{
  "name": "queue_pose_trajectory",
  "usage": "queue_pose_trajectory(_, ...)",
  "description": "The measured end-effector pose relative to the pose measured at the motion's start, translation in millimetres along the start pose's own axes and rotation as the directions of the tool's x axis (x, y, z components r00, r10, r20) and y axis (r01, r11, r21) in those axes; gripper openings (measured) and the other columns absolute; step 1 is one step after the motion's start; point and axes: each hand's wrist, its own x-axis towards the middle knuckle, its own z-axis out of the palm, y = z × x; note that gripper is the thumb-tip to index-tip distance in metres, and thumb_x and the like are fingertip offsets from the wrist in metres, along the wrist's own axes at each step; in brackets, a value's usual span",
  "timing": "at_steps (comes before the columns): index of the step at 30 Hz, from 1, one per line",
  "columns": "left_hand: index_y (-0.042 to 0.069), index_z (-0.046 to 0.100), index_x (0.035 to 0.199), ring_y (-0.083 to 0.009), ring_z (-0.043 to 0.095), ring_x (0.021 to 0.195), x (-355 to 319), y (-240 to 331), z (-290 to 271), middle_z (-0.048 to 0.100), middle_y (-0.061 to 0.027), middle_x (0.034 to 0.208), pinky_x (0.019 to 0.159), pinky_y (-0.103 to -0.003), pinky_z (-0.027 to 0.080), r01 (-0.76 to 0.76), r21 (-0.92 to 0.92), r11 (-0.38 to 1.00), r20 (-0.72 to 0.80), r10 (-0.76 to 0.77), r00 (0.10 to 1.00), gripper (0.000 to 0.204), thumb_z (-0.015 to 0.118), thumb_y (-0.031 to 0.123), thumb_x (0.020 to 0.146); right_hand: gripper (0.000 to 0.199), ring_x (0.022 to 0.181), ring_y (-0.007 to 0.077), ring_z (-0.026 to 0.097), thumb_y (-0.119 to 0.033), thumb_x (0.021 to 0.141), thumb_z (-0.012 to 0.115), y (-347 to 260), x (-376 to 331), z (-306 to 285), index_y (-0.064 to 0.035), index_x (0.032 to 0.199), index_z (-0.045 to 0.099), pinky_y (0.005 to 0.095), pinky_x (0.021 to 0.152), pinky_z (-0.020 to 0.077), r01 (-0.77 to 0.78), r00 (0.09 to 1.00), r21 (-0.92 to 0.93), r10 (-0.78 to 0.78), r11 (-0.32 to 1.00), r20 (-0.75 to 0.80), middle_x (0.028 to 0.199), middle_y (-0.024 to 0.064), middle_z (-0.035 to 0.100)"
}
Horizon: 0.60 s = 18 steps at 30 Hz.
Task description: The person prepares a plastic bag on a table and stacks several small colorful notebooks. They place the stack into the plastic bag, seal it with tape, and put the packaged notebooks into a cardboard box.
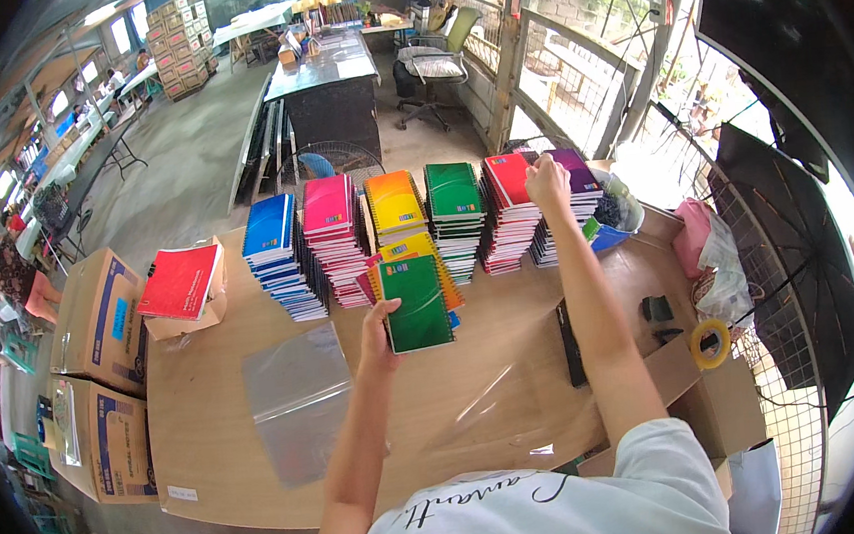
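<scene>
My left hand (380, 333) grips several spiral notebooks fanned out together. A green notebook (416, 306) is on top, with yellow and pink ones behind it and a blue corner below. My right hand (548, 183) reaches to the far right, its fingers closed at the upper right edge of the top red notebook (508, 180). Beside that hand stands the purple notebook stack (572, 173). Further left in the same row are the green stack (453, 190), yellow stack (394, 201), pink stack (328, 202) and blue stack (268, 227).
Clear plastic sleeves (302, 402) lie on the wooden table (209, 425). A red book (183, 283) rests on a small box at left, beside cardboard cartons (100, 313). Yellow tape (711, 344), a black umbrella (797, 258) and a blue bin (613, 234) are at right.
</scene>
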Motion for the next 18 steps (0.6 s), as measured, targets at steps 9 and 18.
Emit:
queue_pose_trajectory(9,-0.003,0.049,0.117,-0.0269,0.063,0.091,2,-16,3,0.062,-0.0155,0.104,0.082,-0.040,0.053,-0.050,-0.039,0.998,-0.067,0.047,0.997,0.042,0.056,0.016,0.081,0.044,0.094,0.0332,0.061,-0.004,0.070,0.068,-35,-18,-30,-0.0055,0.111,0.055,0.0406,0.083,0.0486,0.171,0.975,0.255,-0.126,0.952,-0.185,0.098,0.0177,0.062)
queue_pose_trajectory(18,-0.002,0.047,0.121,-0.0277,0.061,0.100,-11,-31,32,0.060,-0.0163,0.113,0.089,-0.042,0.050,0.051,-0.091,0.995,0.071,-0.045,0.996,0.043,0.055,0.019,0.084,0.043,0.091,0.0284,0.063,-0.011,0.061,0.080,-94,-112,-65,-0.0088,0.102,0.067,0.0366,0.084,0.0491,0.574,0.149,0.580,-0.769,0.579,0.621,0.098,0.0086,0.066)
